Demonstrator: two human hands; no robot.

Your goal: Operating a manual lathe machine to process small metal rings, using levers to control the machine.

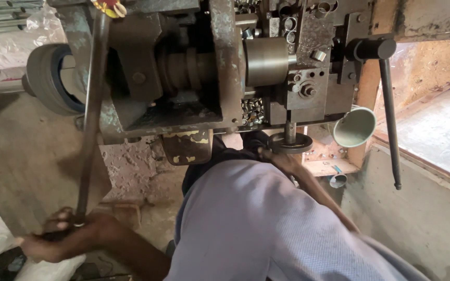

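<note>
Left hand: the left hand [58, 237] is closing in a full fist round the bottom end of the lever [90, 112], near the lower left of the view; the fingers are wrapping right round the bar, nothing else in the grip.
Lever: a long dark bar, running steeply up from the fist to the top left of the machine [225, 67]; it is tilting a little off upright.
Right hand: the right hand [276, 157] is reaching forward past the pale sleeve [256, 224] to just under the round knob [289, 142] at the machine's lower edge; how far it is open I cannot tell, the fingers being hidden.
Machine: a rusty press-like body with a steel cylinder [265, 61] at its middle; small metal rings [253, 110] are lying heaped at its lower edge; a funnel [354, 127] is hanging at the lower right; a second handle [390, 114] is hanging free on the right, untouched.
Step, as I judge it: working the lever while the other hand is tending the part under the knob.
Next move, as I judge it: a firm, steady pull on the bar; fingers kept clear of the tooling.
</note>
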